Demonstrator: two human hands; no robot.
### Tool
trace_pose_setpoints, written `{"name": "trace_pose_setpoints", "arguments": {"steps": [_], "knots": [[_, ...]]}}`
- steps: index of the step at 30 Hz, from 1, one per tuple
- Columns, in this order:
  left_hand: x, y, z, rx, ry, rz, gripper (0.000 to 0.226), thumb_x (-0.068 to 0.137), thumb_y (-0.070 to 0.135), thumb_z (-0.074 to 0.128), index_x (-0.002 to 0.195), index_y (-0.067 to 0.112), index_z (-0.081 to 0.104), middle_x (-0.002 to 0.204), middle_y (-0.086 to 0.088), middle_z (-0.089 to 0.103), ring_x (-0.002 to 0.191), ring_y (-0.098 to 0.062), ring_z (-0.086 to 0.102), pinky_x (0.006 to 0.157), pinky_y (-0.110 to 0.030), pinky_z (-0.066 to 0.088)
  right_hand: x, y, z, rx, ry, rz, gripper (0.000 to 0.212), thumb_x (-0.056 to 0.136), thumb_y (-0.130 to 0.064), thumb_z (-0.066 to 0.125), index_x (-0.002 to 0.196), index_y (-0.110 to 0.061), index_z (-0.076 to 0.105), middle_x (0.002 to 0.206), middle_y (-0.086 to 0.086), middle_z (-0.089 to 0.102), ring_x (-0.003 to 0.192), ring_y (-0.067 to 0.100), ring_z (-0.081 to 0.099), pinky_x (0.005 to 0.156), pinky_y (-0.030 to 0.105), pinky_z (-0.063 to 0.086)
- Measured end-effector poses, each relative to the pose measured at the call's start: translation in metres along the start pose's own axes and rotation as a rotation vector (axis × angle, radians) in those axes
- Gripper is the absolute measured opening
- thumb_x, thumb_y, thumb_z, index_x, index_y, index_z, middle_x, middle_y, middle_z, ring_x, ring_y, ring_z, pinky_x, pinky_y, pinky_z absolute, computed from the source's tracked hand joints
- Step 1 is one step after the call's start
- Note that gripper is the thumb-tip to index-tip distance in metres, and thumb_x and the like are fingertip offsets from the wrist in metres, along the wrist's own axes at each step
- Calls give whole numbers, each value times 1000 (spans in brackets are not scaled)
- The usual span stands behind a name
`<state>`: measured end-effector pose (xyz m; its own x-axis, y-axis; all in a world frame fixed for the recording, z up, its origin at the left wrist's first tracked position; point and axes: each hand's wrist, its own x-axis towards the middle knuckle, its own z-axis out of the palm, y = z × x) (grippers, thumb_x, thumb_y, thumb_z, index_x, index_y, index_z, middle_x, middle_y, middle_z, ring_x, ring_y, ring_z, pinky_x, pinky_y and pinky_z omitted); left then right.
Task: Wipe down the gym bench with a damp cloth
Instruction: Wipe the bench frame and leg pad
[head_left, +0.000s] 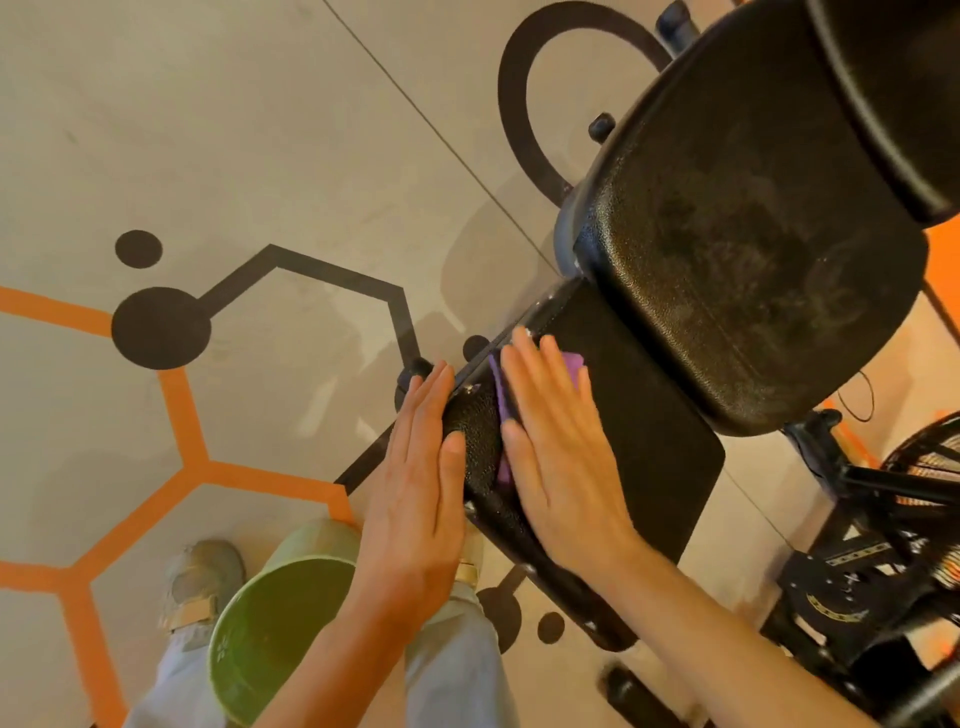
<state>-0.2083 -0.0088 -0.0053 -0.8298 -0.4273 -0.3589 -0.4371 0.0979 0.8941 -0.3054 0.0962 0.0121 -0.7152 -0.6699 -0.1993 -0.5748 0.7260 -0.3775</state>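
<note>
The black padded gym bench (654, 426) runs from lower centre up to the right, its larger pad (753, 260) dusty and smudged. A purple cloth (573, 362) lies on the narrow lower pad, mostly hidden under my right hand (561, 457), which presses flat on it with straight fingers. My left hand (415, 493) rests flat against the bench's left edge, fingers straight and thumb on the pad's corner.
A green bucket (280, 618) stands on the floor between my feet, just left of the bench. The floor (234, 156) is grey with orange and black hexagon markings. A black machine frame and a fan (930, 462) crowd the right side.
</note>
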Motion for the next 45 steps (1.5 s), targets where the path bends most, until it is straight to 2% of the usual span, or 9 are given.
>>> {"name": "trace_pose_setpoints", "arguments": {"steps": [4, 11, 15, 20, 23, 28, 33, 38, 45], "knots": [[-1, -1, 4, -27, 33, -37, 51, 100, 45, 21, 151, 36, 22, 157, 17, 25, 147, 3, 15, 121, -39, 23, 93, 39, -7, 21, 186, 363, 55, 100, -35, 16, 143, -10, 39, 153, 9, 36, 148, 18, 14, 122, 43, 1], [-4, 1, 12, -15, 80, -83, 52, 98, 54, 15, 149, 44, 16, 158, 21, 18, 143, 14, 6, 118, -9, 8, 27, 1, -13, 60, -80, -101, 37, 101, -24, 34, 133, -13, 49, 142, 0, 46, 144, 11, 23, 122, 38, 13], [-3, 1, 11, -21, 57, -126, 57, 92, 62, 9, 148, 52, 6, 157, 30, 9, 142, 18, 1, 112, -5, 3, 94, 35, -28, -28, 71, 34, 32, 100, -17, 34, 98, -9, 64, 106, 2, 60, 114, 8, 46, 111, 54, 29], [-5, 3, 12, -87, 45, -132, 55, 94, 62, 10, 146, 55, -3, 152, 42, -2, 143, 16, -1, 111, -1, 2, 23, -26, -6, 161, -85, -87, 32, 100, -26, 36, 127, -22, 52, 133, -6, 54, 137, 7, 36, 119, 45, 21], [-4, 4, 11, -82, 38, -136, 55, 95, 60, 11, 148, 52, -3, 156, 35, 1, 142, 17, -2, 111, -6, 3, 59, 10, -22, -4, -211, -163, 37, 101, -26, 33, 115, -13, 64, 122, 1, 62, 127, 10, 46, 119, 42, 21], [-2, 2, 9, -56, 19, -117, 59, 94, 60, 9, 151, 47, -1, 158, 28, 5, 142, 18, -3, 106, 5, -3, 73, 8, -18, 13, 34, 92, 26, 99, -13, 37, 103, -9, 63, 110, 4, 61, 118, 17, 51, 115, 44, 26], [-1, -1, 9, -60, 7, -120, 59, 91, 64, 7, 147, 54, -9, 153, 36, -4, 138, 23, -7, 100, 9, -3, 50, 3, -28, 40, -303, -208, 36, 100, -28, 35, 127, -17, 56, 132, 0, 57, 134, 10, 42, 120, 40, 20], [0, -3, 5, -62, -21, -111, 62, 90, 63, 7, 148, 51, -9, 157, 31, -4, 137, 24, -8, 99, 10, -5, 81, 24, -23, 26, 9, 162, 38, 100, -28, 30, 114, -11, 61, 122, 9, 60, 125, 25, 49, 110, 55, 31], [-21, -18, -5, -201, -18, -104, 59, 96, 57, 15, 152, 44, 5, 157, 32, 9, 144, 13, 7, 114, -3, 7, 46, 0, -23, -26, -277, -205, 36, 99, -21, 35, 126, -14, 58, 134, 0, 56, 137, 8, 36, 120, 43, 16]]}}
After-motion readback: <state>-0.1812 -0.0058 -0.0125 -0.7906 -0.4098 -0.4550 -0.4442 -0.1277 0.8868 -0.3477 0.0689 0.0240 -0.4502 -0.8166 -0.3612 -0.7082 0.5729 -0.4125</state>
